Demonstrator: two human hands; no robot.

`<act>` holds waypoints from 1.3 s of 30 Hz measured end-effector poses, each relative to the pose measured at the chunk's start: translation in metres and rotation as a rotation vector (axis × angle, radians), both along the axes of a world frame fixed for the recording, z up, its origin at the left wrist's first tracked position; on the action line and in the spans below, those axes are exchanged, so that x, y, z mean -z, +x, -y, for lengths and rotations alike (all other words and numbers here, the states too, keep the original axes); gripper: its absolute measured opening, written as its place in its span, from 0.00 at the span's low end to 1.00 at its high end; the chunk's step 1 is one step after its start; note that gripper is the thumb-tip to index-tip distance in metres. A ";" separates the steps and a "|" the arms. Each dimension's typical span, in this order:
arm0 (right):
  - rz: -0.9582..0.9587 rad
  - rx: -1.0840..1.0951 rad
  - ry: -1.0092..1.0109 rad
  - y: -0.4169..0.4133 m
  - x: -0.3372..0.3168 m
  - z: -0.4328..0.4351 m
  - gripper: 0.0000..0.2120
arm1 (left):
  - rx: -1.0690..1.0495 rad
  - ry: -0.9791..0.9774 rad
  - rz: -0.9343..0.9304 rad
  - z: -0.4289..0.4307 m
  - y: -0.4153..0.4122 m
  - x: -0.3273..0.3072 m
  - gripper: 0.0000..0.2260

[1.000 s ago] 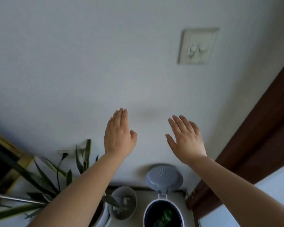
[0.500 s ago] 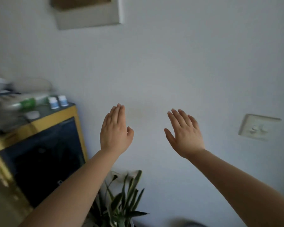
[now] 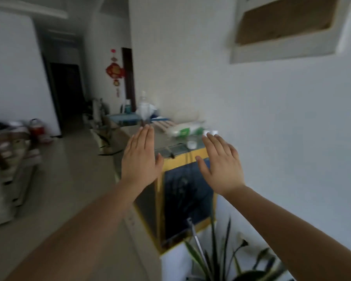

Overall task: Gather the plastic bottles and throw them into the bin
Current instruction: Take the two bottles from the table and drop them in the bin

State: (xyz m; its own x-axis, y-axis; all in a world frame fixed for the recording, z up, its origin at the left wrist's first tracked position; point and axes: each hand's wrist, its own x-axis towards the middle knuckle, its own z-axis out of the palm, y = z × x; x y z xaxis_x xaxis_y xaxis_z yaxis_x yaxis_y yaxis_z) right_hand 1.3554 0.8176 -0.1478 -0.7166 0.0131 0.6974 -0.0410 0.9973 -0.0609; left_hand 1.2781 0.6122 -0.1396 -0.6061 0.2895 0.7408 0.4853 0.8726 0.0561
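My left hand (image 3: 139, 159) and my right hand (image 3: 221, 165) are raised flat in front of me, fingers extended, holding nothing. Beyond them stands a yellow-framed glass cabinet (image 3: 182, 159). On its top lies a blurred clear plastic bottle with a green label (image 3: 185, 131), just past my fingertips and between the two hands. Two small white-capped bottles (image 3: 211, 132) stand by the wall above my right fingers. A taller clear bottle (image 3: 143, 105) stands farther back on the counter. The bin is out of view.
A green potted plant (image 3: 227, 258) grows at the bottom right below the cabinet. A white wall (image 3: 282, 128) runs along the right. A bed or sofa (image 3: 6, 159) sits at the left, with open floor (image 3: 69, 169) between. A dark doorway (image 3: 67, 98) lies ahead.
The view has swung left and away from the bin and wall switch to the cabinet and room. Both hands stay raised, open and empty, keeping the same pose.
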 end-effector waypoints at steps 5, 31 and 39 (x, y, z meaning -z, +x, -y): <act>0.063 -0.026 -0.060 -0.027 0.033 0.043 0.28 | -0.035 -0.086 0.041 0.039 -0.017 0.027 0.32; 0.081 1.076 -0.133 0.347 0.050 -0.288 0.27 | 1.038 -0.114 0.116 -0.428 0.214 0.056 0.31; 0.051 1.534 -0.142 0.468 0.057 -0.248 0.28 | 1.516 -0.148 0.099 -0.490 0.324 0.057 0.31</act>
